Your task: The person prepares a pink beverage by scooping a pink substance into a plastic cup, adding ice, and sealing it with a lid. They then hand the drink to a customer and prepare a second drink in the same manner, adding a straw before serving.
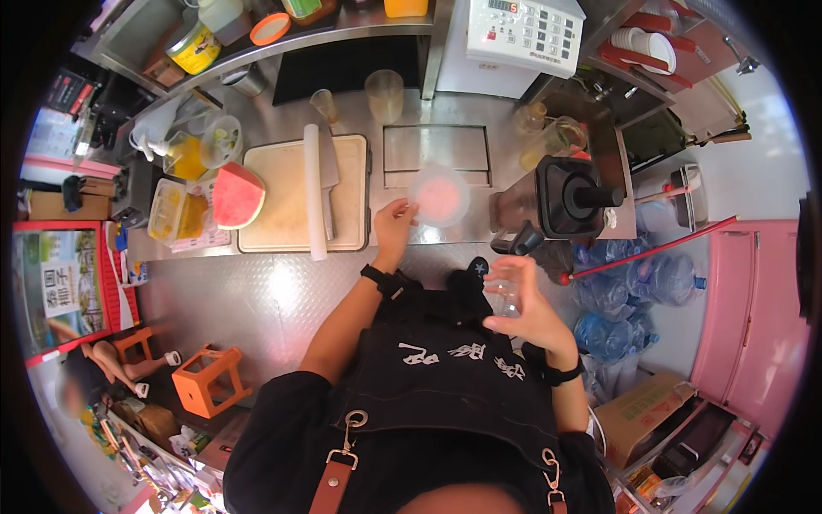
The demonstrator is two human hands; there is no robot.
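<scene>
A translucent round plastic container [439, 196] with something pink inside stands near the front edge of the steel counter [475, 232]. My left hand [393, 232] has its thumb and fingertips on the container's left rim. Closer to my body, above the floor, my right hand [532, 308] curls around a small clear cup [507, 299]. Left of my left hand lies a cutting board [277, 193], bearing a knife [329, 170] and a long pale rod [312, 193]. A watermelon wedge [236, 196] rests over the board's left edge. A dark-lidded blender jug [526, 202] sits right of the container.
Tubs with yellow contents [170, 211] stand at the counter's left end. Behind are a tall translucent cup [384, 96] and a white keypad machine [523, 35]. Water bottles [607, 283] crowd the floor at right. Orange stools [209, 382] and a seated person [106, 372] are at lower left.
</scene>
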